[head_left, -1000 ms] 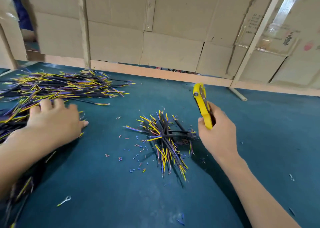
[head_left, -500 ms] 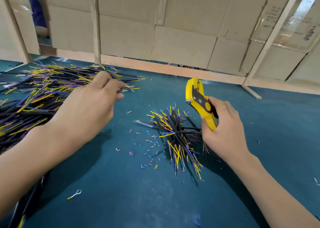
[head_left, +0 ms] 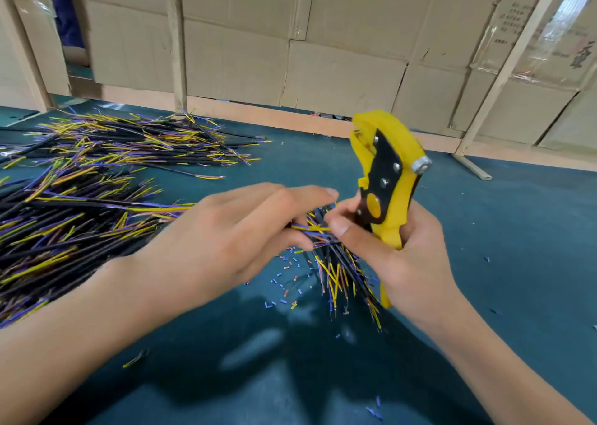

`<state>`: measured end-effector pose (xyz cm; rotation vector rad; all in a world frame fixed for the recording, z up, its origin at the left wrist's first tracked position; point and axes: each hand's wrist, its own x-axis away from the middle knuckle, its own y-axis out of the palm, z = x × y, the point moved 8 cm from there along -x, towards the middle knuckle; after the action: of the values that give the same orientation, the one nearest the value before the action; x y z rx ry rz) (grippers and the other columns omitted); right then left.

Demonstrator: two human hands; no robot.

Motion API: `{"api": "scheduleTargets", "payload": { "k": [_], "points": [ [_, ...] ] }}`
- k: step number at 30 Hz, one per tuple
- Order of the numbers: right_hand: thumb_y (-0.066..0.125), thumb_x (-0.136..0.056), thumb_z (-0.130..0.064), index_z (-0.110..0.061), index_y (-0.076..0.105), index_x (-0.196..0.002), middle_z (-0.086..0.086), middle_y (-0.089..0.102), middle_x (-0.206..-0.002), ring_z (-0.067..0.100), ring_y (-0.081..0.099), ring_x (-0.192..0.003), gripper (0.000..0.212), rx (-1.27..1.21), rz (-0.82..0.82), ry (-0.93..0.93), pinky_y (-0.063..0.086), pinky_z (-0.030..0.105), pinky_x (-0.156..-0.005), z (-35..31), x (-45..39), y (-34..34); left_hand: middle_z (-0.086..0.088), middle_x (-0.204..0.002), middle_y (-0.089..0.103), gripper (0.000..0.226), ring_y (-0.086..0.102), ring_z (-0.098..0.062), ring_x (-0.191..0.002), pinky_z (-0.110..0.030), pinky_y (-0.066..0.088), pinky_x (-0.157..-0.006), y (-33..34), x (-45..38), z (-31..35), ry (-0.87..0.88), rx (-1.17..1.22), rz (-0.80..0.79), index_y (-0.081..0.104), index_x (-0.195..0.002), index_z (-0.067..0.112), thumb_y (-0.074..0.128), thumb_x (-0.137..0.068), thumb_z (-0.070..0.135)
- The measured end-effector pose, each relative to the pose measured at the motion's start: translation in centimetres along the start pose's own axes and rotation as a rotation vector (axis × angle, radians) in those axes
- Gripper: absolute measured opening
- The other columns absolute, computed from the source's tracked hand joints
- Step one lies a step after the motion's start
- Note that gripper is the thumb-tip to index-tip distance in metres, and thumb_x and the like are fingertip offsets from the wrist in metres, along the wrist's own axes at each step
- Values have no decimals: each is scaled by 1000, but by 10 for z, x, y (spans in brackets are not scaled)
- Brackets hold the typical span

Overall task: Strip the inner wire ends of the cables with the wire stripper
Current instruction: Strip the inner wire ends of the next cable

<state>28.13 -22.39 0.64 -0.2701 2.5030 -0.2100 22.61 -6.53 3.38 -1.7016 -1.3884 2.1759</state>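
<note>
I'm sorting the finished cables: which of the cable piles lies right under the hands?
The small pile below the wire stripper, ringed by insulation bits; the two larger piles lie farther left.

Wire stripper (head_left: 389, 179): I log it yellow with a black plate, upright, right of centre. Cables (head_left: 97, 204): I count black-sheathed lengths with yellow, blue and pink inner ends, heaped at left; a smaller bundle (head_left: 339, 272) lies centre.

- One yellow wire stripper (head_left: 387, 179) is standing upright, right of centre.
- Two hands are showing: left hand (head_left: 232, 240), right hand (head_left: 403, 263).
- Two cable heaps are lying on the worktop (head_left: 517, 230): large heap (head_left: 97, 182) at left, small heap (head_left: 339, 269) at centre.
- Insulation scraps (head_left: 284, 282): too many to count.
</note>
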Motion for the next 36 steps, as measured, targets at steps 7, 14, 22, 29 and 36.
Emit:
{"api": "scheduleTargets", "payload": {
  "k": [7,14,22,29,36],
  "points": [
    [73,-80,-8,-4,66,-90,-5,71,-77,12,64,-69,13,-11,-121,81,51,19,-68,1,4,9,2,-95,67,43,63,-15,-85,-29,52,-81,6,2,0,-36,78,-5,48,-133,16,65,-95,28],
    [75,-84,3,-10,64,-86,-3,65,-71,14,57,-60,16,128,-201,90,47,19,-59,1,7,14,8,-92,72,32,66,-1,-85,-24,54,-78,7,4,-10,-128,190,3,61,-119,18,69,-91,30],
    [74,-82,-10,-7,67,-88,4,70,-78,15,62,-65,10,60,-57,47,49,18,-64,-7,6,7,14,-95,73,32,68,-9,-78,-29,55,-71,-3,7,-16,-136,121,37,63,-125,14,64,-96,28],
    [76,-81,-8,-4,71,-98,-2,78,-92,19,72,-84,18,-65,-34,44,54,21,-76,-11,7,5,1,-82,74,48,67,-22,-72,-23,47,-59,4,-2,-23,-476,747,187,45,-136,25,63,-93,14],
    [80,-74,-21,-23,72,-83,16,72,-89,28,65,-79,12,-407,-159,184,52,38,-75,-8,4,26,-6,-85,67,39,68,-13,-76,-33,60,-76,7,-4,-44,-736,1825,635,50,-122,9,52,-85,-3]
  ]
}}
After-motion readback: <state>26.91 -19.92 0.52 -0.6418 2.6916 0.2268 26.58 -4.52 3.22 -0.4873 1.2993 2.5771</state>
